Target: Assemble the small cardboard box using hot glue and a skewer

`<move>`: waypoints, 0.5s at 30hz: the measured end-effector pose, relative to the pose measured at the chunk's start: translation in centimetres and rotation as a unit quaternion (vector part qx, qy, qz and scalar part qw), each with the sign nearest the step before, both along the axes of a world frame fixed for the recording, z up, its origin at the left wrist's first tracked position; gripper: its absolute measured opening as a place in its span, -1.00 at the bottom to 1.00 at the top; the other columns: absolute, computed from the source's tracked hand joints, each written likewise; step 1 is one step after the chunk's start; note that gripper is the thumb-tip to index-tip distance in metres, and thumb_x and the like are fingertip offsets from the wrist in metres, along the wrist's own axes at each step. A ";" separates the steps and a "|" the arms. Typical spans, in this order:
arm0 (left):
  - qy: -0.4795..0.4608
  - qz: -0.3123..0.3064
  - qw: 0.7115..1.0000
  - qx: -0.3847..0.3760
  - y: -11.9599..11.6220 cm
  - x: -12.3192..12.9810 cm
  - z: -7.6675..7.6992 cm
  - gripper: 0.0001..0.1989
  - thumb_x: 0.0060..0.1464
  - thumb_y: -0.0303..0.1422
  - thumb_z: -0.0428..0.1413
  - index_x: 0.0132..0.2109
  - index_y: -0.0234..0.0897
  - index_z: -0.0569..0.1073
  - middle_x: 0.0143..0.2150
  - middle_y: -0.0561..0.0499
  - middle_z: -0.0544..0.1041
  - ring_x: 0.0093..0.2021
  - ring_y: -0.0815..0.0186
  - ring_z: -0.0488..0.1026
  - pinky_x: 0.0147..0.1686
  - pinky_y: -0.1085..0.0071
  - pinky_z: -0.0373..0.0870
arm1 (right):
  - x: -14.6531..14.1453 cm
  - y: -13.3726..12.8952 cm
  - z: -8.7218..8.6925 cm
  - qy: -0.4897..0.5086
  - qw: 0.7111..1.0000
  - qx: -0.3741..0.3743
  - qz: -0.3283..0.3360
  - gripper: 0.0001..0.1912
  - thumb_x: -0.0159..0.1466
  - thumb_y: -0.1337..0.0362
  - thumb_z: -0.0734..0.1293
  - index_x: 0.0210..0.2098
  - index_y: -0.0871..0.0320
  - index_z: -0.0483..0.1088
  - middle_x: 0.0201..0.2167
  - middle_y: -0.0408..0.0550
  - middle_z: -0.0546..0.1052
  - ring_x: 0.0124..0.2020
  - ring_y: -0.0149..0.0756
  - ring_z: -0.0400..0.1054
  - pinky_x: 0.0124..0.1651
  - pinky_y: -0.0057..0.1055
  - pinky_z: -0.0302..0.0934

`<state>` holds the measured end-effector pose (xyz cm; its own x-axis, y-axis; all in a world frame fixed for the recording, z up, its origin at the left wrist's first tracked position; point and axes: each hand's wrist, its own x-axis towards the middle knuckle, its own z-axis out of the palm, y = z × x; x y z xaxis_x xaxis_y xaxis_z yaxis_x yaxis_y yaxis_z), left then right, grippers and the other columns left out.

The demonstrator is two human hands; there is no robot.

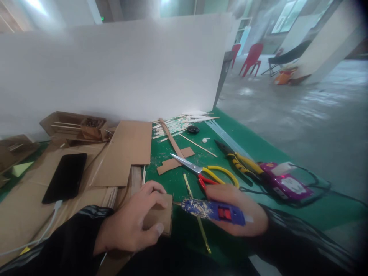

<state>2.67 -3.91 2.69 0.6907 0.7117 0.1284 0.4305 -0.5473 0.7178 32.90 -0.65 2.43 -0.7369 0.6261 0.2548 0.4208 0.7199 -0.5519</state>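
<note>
My left hand (138,220) is closed around a small brown cardboard piece (164,218), with fingers over its top and the thumb on the near side. In my right hand (247,214) is a blue glue gun (212,211) with a red switch, its front coated in pale slivers. Its nozzle points left, close to the cardboard's right edge; whether they touch I cannot tell. Under the glue gun runs a thin gold rod (203,234) with a spiral upper end. Just beyond my right hand lie scissors (189,165) with yellow and red handles, partly covered by the hand.
Pliers (238,163), a purple power strip (283,184) with cables and clear glue sticks (230,138) lie to the right. Thin sticks (172,128), cardboard strips (172,165) and a black round object (193,129) are ahead. A phone (66,178) rests on cardboard at left, before a white panel (115,73).
</note>
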 end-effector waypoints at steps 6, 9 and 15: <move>0.003 0.000 1.000 -0.002 -0.1 0.0 0.1 -0.58 0.01 -0.51 0.10 0.02 -0.15 0.22 0.11 -0.07 0.19 0.09 0.11 0.25 0.12 0.16 0.24 | 0.0 -0.1 -0.3 0.034 0.999 0.013 -0.008 -0.83 0.12 0.28 0.30 -0.48 0.08 0.15 -0.54 -0.12 0.36 -0.55 -0.32 0.21 -0.49 -0.39 0.01; 0.008 0.004 1.000 0.000 -0.1 0.0 0.1 -0.58 0.02 -0.50 0.10 0.02 -0.15 0.22 0.11 -0.09 0.20 0.08 0.10 0.26 0.11 0.15 0.26 | -0.1 -0.1 -0.2 0.032 0.999 0.012 -0.012 -0.83 0.12 0.30 0.30 -0.48 0.08 0.16 -0.55 -0.13 0.36 -0.55 -0.32 0.21 -0.49 -0.40 0.01; 0.005 0.003 1.000 0.006 0.0 0.0 0.0 -0.58 0.01 -0.50 0.10 0.03 -0.15 0.23 0.11 -0.09 0.21 0.08 0.11 0.27 0.11 0.17 0.27 | -0.1 -0.1 0.1 0.029 0.999 0.002 -0.017 -0.85 0.14 0.29 0.30 -0.48 0.10 0.19 -0.55 -0.11 0.38 -0.55 -0.32 0.23 -0.48 -0.40 0.03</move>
